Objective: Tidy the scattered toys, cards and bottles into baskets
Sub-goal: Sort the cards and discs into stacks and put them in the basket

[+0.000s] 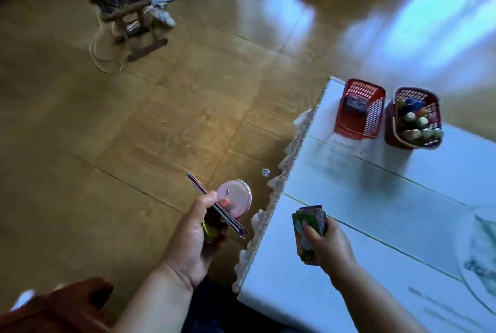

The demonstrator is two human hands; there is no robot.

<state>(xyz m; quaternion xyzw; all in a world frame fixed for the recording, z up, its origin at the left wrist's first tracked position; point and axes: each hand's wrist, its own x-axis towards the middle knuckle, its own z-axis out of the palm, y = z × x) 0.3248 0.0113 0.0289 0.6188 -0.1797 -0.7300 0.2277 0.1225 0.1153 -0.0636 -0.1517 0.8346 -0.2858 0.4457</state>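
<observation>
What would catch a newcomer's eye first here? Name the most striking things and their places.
The left hand pinches a few cards over the floor; the right hand grips a thick card stack above the white table. At the table's far end stand two red baskets: the right basket brims with toys, the left basket looks nearly empty.

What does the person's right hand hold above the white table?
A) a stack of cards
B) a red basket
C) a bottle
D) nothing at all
A: the right hand has its fingers curled round a stack of cards above the table.
</observation>
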